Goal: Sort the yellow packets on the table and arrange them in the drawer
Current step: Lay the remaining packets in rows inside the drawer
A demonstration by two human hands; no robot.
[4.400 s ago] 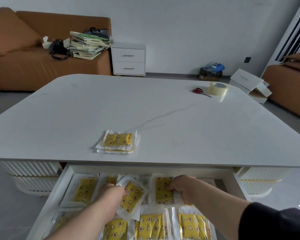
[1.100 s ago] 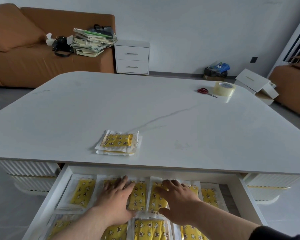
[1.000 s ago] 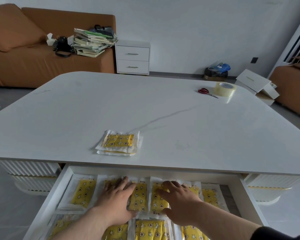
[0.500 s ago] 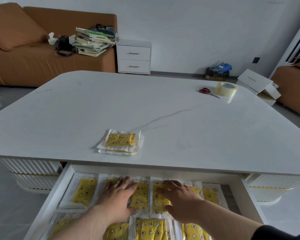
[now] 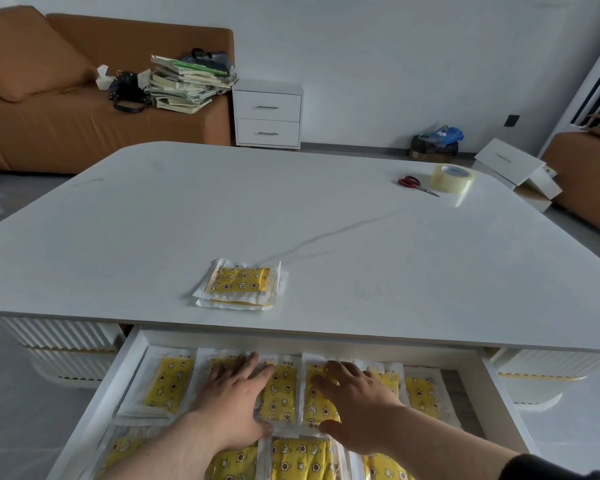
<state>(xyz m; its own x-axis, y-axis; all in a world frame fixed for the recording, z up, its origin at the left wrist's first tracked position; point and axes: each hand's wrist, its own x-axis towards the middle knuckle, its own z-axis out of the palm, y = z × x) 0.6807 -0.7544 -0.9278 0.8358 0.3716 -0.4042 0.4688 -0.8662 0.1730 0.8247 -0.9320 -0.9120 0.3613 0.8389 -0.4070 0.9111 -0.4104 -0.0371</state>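
Observation:
The white drawer (image 5: 116, 370) is pulled out under the near edge of the white table (image 5: 326, 220). Several yellow packets (image 5: 169, 384) in clear wrappers lie in rows inside it. My left hand (image 5: 234, 398) rests flat, fingers spread, on packets in the back row. My right hand (image 5: 357, 403) lies flat on the neighbouring packets just to its right. Neither hand grips anything. A small stack of yellow packets (image 5: 239, 284) sits on the table near its front edge, beyond both hands.
Red-handled scissors (image 5: 414, 183) and a roll of clear tape (image 5: 452, 178) lie at the table's far right. An orange sofa (image 5: 66, 126) with a pile of books (image 5: 187, 83), a white nightstand (image 5: 267, 114) and white boxes (image 5: 513, 171) stand behind.
4.4 s ago each hand held a packet in the drawer. Those packets now lie flat in the back row and both hands press open-palmed on them. Over the last second, almost nothing moved.

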